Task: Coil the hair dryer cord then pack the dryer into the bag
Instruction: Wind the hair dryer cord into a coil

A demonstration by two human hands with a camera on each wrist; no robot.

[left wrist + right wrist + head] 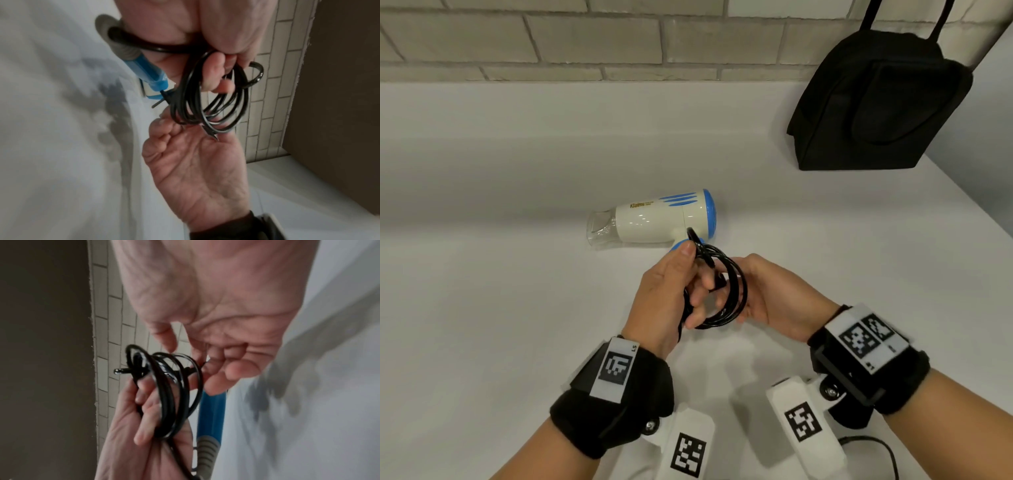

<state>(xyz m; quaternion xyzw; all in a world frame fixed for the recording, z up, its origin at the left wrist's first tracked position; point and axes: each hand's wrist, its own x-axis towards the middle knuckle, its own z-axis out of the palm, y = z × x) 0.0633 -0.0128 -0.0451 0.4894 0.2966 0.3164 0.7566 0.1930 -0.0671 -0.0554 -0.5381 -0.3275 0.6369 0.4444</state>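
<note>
A cream and blue hair dryer lies on its side on the white table, nozzle to the left. Its black cord is wound into a small coil just in front of the blue handle. My left hand grips the coil, fingers curled through the loops. My right hand sits against the coil's right side, palm open and fingertips loosely bent, touching the loops. The black bag stands at the back right, leaning on the wall.
A brick wall runs along the back of the table. The table's right edge slants away below the bag. A thin black cable lies near my right forearm at the bottom right.
</note>
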